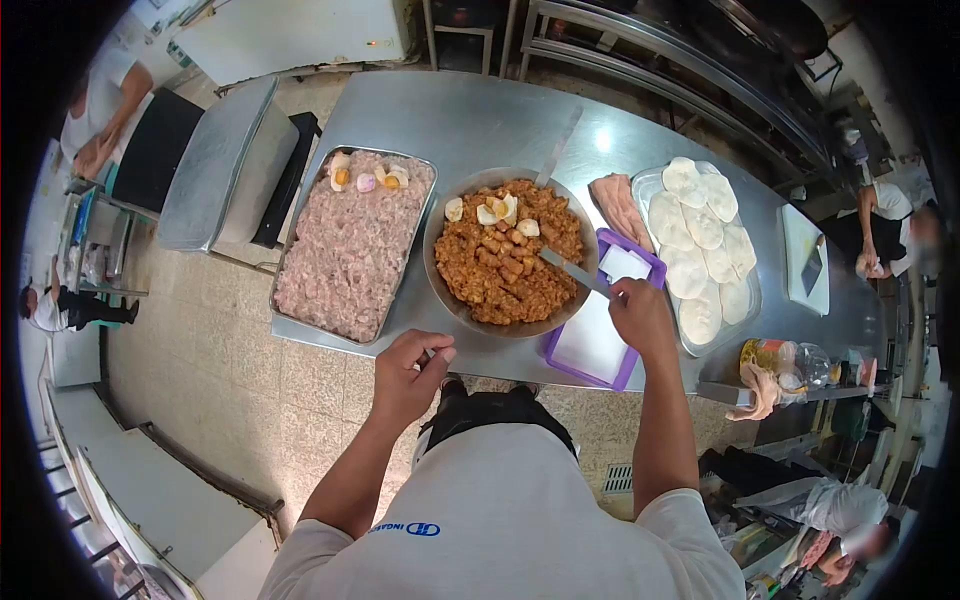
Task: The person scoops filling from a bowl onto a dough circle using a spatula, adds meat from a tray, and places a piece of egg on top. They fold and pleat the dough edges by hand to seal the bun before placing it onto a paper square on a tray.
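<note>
My right hand (640,312) is closed round the end of a flat metal spatula (575,272), whose tip rests in a brown chunky filling. This filling fills a round steel bowl (436,285), with pieces of boiled egg (497,210) on top. My left hand (413,365) is near the table's front edge, below and left of the bowl, its fingers curled together; whether anything small is between them I cannot make out. Left of the bowl, a rectangular metal tray (275,290) holds pink minced meat (350,250) with a few egg pieces at its far end.
Right of the bowl lie a purple-rimmed board (590,340), a cloth (625,208) and a tray of flat dough rounds (685,272). Farther right are a white board (803,262) with a knife (813,265) and an oil bottle (768,358). Several other people stand around the room.
</note>
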`<action>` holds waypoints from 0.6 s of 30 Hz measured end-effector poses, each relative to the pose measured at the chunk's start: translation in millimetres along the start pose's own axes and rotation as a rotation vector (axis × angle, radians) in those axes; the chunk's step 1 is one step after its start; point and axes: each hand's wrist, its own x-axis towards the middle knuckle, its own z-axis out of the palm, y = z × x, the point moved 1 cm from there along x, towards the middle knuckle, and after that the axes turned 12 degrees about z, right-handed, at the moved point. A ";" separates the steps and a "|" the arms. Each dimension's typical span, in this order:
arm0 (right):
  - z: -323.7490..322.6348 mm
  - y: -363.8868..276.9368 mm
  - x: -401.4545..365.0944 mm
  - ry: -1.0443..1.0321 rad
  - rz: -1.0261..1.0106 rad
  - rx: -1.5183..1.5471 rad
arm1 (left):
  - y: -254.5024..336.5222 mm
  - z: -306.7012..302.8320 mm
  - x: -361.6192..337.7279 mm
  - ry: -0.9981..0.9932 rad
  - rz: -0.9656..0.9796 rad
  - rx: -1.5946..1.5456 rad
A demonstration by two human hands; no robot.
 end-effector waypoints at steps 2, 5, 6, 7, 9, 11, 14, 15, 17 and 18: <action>3.4 -2.8 0.4 -0.012 -0.029 -0.007 | 0.6 2.8 -3.4 0.014 -0.030 -0.013; 10.2 -4.8 7.3 -0.012 -0.040 0.000 | -0.6 3.5 -7.3 0.002 -0.003 0.031; 11.2 -6.4 9.2 -0.012 -0.042 0.001 | -1.4 3.6 -8.1 0.003 -0.003 0.032; 12.3 -8.2 11.0 -0.027 -0.035 0.004 | -2.0 3.4 -8.8 0.003 0.014 0.048; 14.8 -11.5 14.5 -0.045 -0.030 0.005 | -4.5 2.3 -10.8 0.005 0.028 0.064; 17.0 -14.2 18.1 -0.053 -0.046 -0.017 | -7.5 1.0 -12.5 0.011 0.033 0.046; 21.1 -20.3 24.5 -0.074 -0.031 0.013 | -6.7 -1.6 -12.5 0.011 0.008 0.027; 23.9 -22.2 26.8 -0.074 -0.032 0.010 | -7.5 -2.3 -12.1 0.013 0.008 0.024; 31.9 -24.0 30.0 -0.096 -0.026 0.071 | -8.9 -4.6 -11.5 0.005 0.033 0.049; 35.1 -23.3 30.6 -0.097 -0.028 0.069 | -7.8 -5.6 -10.7 0.007 0.032 0.048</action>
